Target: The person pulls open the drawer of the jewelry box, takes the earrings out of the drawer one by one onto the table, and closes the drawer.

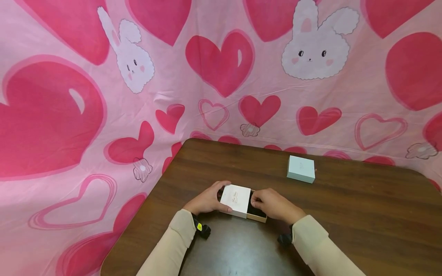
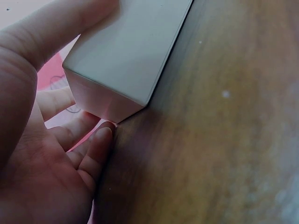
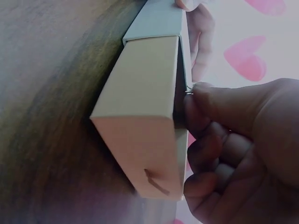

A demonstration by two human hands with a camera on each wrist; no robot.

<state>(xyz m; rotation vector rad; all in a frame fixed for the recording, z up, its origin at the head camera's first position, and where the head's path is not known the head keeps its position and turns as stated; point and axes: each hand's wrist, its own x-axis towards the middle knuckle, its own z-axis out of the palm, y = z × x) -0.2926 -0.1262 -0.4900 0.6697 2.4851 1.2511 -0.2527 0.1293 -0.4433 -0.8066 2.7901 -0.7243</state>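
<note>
A small white drawer box (image 1: 235,199) with fine lettering on its lid stands on the table. Its cream drawer (image 3: 140,88) is partly slid out to the right, showing a dark inside. My left hand (image 1: 206,199) grips the white sleeve, thumb along the near side and fingers toward the far side. Over the opened drawer, my right hand (image 1: 276,205) pinches a tiny thin, shiny thing (image 3: 189,90) between thumb and forefinger; most of it is hidden, and I cannot tell its kind. A short ribbon pull (image 3: 156,183) sticks out of the drawer's end.
A second box (image 1: 301,168), pale and closed, sits farther back on the right of the brown wooden table (image 1: 362,214). A pink cloth (image 1: 221,115) with hearts and rabbits hangs behind the table and along its left side.
</note>
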